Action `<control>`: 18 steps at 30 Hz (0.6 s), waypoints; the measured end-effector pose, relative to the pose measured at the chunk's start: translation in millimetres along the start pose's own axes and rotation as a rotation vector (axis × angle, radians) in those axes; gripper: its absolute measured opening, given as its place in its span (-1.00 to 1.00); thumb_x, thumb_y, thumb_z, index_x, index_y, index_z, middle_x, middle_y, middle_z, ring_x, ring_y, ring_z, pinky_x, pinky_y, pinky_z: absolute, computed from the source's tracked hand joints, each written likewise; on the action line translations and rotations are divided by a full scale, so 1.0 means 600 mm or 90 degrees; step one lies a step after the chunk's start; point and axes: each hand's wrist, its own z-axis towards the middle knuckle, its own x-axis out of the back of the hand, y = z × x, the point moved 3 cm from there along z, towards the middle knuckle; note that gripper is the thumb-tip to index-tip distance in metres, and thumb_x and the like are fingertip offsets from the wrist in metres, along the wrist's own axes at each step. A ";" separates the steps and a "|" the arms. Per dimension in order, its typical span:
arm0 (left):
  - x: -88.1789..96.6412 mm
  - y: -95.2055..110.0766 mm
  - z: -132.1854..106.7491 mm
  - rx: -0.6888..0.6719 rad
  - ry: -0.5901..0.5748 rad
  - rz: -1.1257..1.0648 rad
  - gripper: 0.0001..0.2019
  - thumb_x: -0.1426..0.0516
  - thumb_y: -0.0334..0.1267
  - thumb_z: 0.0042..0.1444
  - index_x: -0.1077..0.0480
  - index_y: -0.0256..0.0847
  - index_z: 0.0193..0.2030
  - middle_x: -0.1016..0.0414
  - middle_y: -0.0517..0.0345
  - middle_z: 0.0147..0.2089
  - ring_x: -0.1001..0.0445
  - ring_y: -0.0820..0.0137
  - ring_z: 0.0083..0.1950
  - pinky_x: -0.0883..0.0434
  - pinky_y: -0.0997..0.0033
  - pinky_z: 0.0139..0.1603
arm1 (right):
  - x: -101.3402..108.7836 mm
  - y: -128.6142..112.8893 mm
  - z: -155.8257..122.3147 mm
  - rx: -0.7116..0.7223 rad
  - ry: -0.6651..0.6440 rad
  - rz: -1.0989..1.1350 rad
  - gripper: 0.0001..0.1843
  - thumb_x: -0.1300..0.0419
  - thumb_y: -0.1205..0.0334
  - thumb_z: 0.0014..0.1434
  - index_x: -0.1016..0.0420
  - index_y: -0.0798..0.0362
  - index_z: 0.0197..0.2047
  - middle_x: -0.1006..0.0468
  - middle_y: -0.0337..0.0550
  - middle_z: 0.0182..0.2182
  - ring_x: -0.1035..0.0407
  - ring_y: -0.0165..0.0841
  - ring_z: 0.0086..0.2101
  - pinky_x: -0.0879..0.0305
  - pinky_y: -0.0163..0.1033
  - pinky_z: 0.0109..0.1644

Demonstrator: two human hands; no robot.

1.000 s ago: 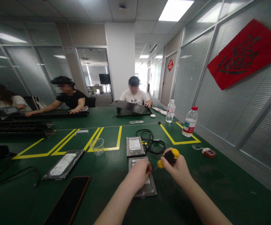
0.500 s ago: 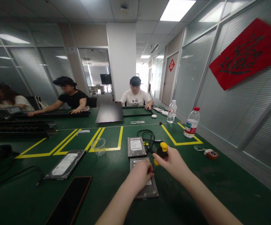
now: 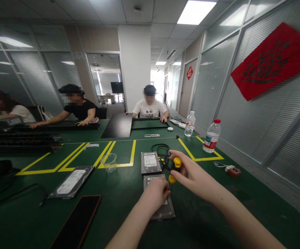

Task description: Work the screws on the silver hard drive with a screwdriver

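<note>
Yellow and black, a screwdriver (image 3: 176,166) stood between the right fingers (image 3: 183,156), parted loosely about its handle, grip uncertain. The left fingers (image 3: 166,189) curled over a hard drive (image 3: 166,211), their hold hidden; work there looked unfinished. A second drive (image 3: 150,162) beyond them and a third drive (image 3: 72,182) leftward lay untouched. Also leftward, a clear cup (image 3: 109,163) showed no contents; a red-capped bottle (image 3: 211,140) beyond the right fingers seemingly held water.

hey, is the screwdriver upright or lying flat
Roughly upright: the screwdriver, at the right hand, has its yellow-and-black handle uppermost; its tip is hidden, so I cannot tell what it touches.
</note>
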 end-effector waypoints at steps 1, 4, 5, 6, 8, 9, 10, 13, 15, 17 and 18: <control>-0.001 -0.001 0.000 -0.001 0.002 0.001 -0.92 -0.16 -0.34 0.06 -0.49 -0.24 -0.35 -0.53 0.07 -0.27 -0.46 0.31 -0.21 -0.30 0.42 -0.20 | 0.007 -0.008 0.001 0.014 -0.013 -0.002 -0.43 -0.10 0.26 0.17 -0.17 0.00 0.26 -0.44 -0.02 -0.03 -0.39 -0.32 -0.33 -0.37 -0.17 -0.21; -0.004 -0.006 0.002 -0.002 0.011 0.003 -0.92 -0.16 -0.32 0.05 -0.49 -0.24 -0.38 -0.54 0.06 -0.27 -0.47 0.29 -0.20 -0.30 0.40 -0.19 | 0.018 -0.026 0.004 0.023 -0.065 -0.007 -0.56 -0.05 0.35 0.18 -0.31 0.03 0.14 -0.48 -0.09 -0.21 -0.39 -0.31 -0.32 -0.36 -0.19 -0.22; -0.005 -0.007 0.002 -0.002 0.011 0.004 -0.92 -0.16 -0.32 0.05 -0.49 -0.24 -0.38 -0.54 0.06 -0.27 -0.47 0.28 -0.20 -0.30 0.40 -0.18 | 0.020 -0.028 0.006 0.023 -0.069 -0.009 -0.59 -0.06 0.35 0.17 -0.34 0.03 0.10 -0.48 -0.11 -0.25 -0.39 -0.32 -0.34 -0.35 -0.20 -0.25; -0.007 -0.008 0.003 -0.001 0.007 0.005 -0.92 -0.16 -0.32 0.05 -0.49 -0.23 -0.38 -0.54 0.05 -0.26 -0.47 0.28 -0.20 -0.30 0.39 -0.18 | 0.021 -0.029 0.008 0.021 -0.066 -0.010 -0.63 -0.07 0.34 0.17 -0.35 0.04 0.06 -0.47 -0.14 -0.29 -0.38 -0.33 -0.36 -0.34 -0.22 -0.28; -0.009 -0.009 0.004 0.002 -0.001 0.011 -0.91 -0.14 -0.32 0.05 -0.49 -0.23 -0.36 -0.54 0.04 -0.25 -0.47 0.27 -0.18 -0.31 0.39 -0.17 | 0.017 -0.025 0.012 0.011 -0.048 -0.009 -0.71 -0.12 0.30 0.16 -0.36 0.05 -0.02 -0.44 -0.22 -0.39 -0.35 -0.36 -0.43 -0.30 -0.26 -0.35; -0.009 -0.008 0.004 0.003 -0.003 0.014 -0.90 -0.14 -0.33 0.05 -0.50 -0.23 -0.35 -0.54 0.04 -0.23 -0.47 0.27 -0.17 -0.31 0.38 -0.16 | 0.013 -0.021 0.014 0.006 -0.036 -0.006 -0.75 -0.15 0.27 0.15 -0.35 0.05 -0.06 -0.41 -0.26 -0.44 -0.33 -0.37 -0.46 -0.28 -0.27 -0.39; -0.009 -0.007 0.005 0.004 -0.003 0.016 -0.89 -0.13 -0.33 0.05 -0.50 -0.23 -0.34 -0.54 0.03 -0.22 -0.47 0.27 -0.16 -0.31 0.38 -0.16 | 0.008 -0.015 0.016 0.002 -0.026 0.000 -0.76 -0.17 0.24 0.14 -0.33 0.05 -0.10 -0.38 -0.30 -0.48 -0.32 -0.38 -0.48 -0.25 -0.29 -0.42; -0.008 -0.005 0.004 0.008 -0.006 0.013 -0.90 -0.13 -0.35 0.04 -0.49 -0.23 -0.35 -0.53 0.03 -0.22 -0.47 0.26 -0.16 -0.32 0.38 -0.15 | -0.007 0.003 0.021 0.020 0.021 0.030 -0.76 -0.18 0.24 0.12 -0.29 0.02 -0.13 -0.38 -0.32 -0.48 -0.31 -0.39 -0.50 -0.21 -0.31 -0.46; -0.009 -0.004 0.004 0.004 -0.006 0.004 -0.90 -0.13 -0.36 0.03 -0.49 -0.23 -0.35 -0.53 0.04 -0.23 -0.46 0.27 -0.17 -0.32 0.38 -0.15 | -0.015 0.011 0.025 0.038 0.052 0.047 -0.71 -0.14 0.27 0.15 -0.27 0.01 -0.04 -0.44 -0.26 -0.41 -0.35 -0.37 -0.46 -0.25 -0.30 -0.43; -0.008 -0.003 0.002 -0.003 0.005 -0.005 -0.89 -0.12 -0.38 0.03 -0.48 -0.23 -0.34 -0.52 0.05 -0.22 -0.46 0.28 -0.16 -0.32 0.37 -0.14 | -0.018 0.012 0.027 0.060 0.071 0.025 -0.68 -0.11 0.27 0.17 -0.30 0.01 0.02 -0.49 -0.17 -0.31 -0.40 -0.32 -0.38 -0.31 -0.25 -0.34; -0.009 -0.003 0.002 -0.005 0.007 -0.008 -0.89 -0.12 -0.38 0.03 -0.48 -0.23 -0.34 -0.52 0.05 -0.22 -0.45 0.28 -0.16 -0.32 0.37 -0.14 | -0.019 0.010 0.028 0.073 0.076 0.007 -0.69 -0.11 0.26 0.18 -0.33 0.01 0.02 -0.50 -0.14 -0.27 -0.41 -0.29 -0.33 -0.33 -0.22 -0.28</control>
